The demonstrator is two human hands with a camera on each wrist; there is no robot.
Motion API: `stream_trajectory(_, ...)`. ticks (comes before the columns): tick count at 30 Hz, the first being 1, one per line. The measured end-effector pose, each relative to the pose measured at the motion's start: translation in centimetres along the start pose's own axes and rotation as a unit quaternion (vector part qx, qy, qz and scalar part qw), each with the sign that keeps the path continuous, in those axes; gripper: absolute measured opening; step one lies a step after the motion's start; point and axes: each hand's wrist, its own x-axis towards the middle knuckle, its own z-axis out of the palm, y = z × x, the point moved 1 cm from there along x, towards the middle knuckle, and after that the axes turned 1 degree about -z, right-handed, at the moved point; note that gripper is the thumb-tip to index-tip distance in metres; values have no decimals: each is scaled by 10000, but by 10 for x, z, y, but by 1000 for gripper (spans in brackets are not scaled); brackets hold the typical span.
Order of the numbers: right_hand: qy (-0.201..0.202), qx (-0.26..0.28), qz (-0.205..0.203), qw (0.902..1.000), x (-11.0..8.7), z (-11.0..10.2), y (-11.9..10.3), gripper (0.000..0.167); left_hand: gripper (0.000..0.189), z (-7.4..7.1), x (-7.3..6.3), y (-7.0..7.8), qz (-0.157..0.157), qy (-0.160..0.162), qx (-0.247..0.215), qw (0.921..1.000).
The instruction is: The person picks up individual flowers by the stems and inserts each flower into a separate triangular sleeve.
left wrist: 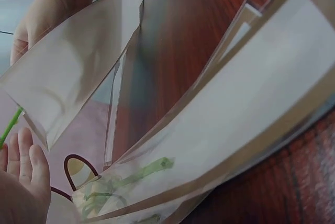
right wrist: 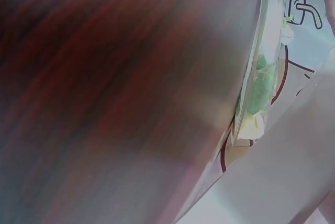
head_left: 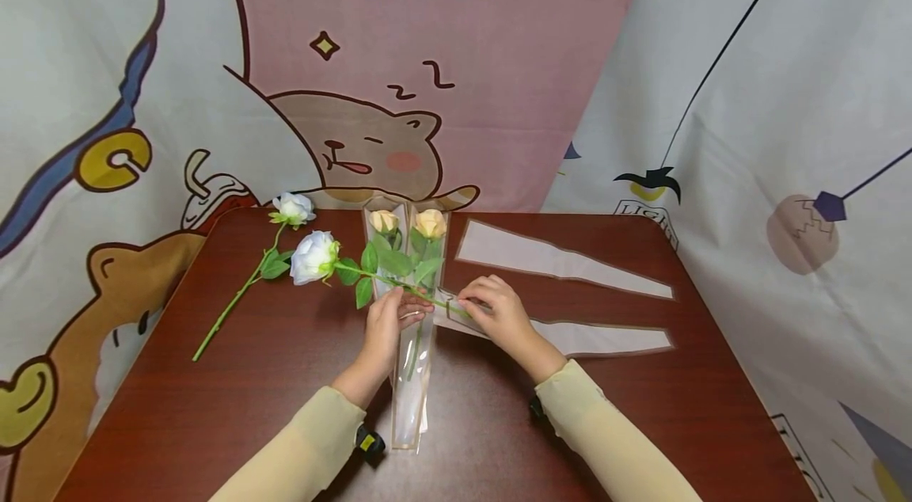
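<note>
A pale blue-white artificial rose (head_left: 313, 257) slants over the table, its bloom at the left. My left hand (head_left: 385, 325) holds its green stem with thumb and fingers; the left wrist view shows the stem (left wrist: 11, 124) beside the fingertips, its end at the mouth of a clear-and-white flower sleeve (left wrist: 73, 72). My right hand (head_left: 502, 316) pinches that sleeve near its mouth. Below my left hand, two sleeved peach roses (head_left: 430, 223) lie side by side, blooms toward the back edge. The right wrist view shows the held sleeve's white side (right wrist: 277, 166) up close; no right fingers show clearly there.
Another pale blue-white rose (head_left: 293, 209) lies at the table's left, its stem pointing toward the front. A flat white sleeve (head_left: 556, 255) with brown edging lies at the back right. The dark red-brown tabletop (head_left: 627, 423) meets a cartoon-printed cloth (head_left: 499, 51) behind.
</note>
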Motion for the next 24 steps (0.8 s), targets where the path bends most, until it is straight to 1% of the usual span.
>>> stream_trajectory(2,2,12,0,10000,-1,0,0,6,50,-1,0,0,35,-33,-28,10000)
stream_trajectory(6,29,14,-15,10000,-2,0,1,7,46,-3,1,-1,171,24,89,9998)
stream_trajectory(10,46,30,25,10000,-2,0,0,8,35,-4,2,-2,113,265,173,9994)
stream_trajectory(14,54,57,18,10000,0,-1,-2,9,23,-5,3,-1,80,382,191,9991)
stream_trajectory(16,41,63,27,10000,1,-1,-2,8,20,-6,3,0,101,491,289,9983)
stream_trajectory(19,7,104,95,9999,1,-2,-2,6,22,-8,2,0,105,737,349,9966)
stream_trajectory(21,-2,121,144,9998,1,-1,-3,4,25,-8,2,1,82,886,269,9957)
stream_trajectory(24,37,106,128,9999,1,0,-3,4,26,-10,2,0,45,948,-46,9955)
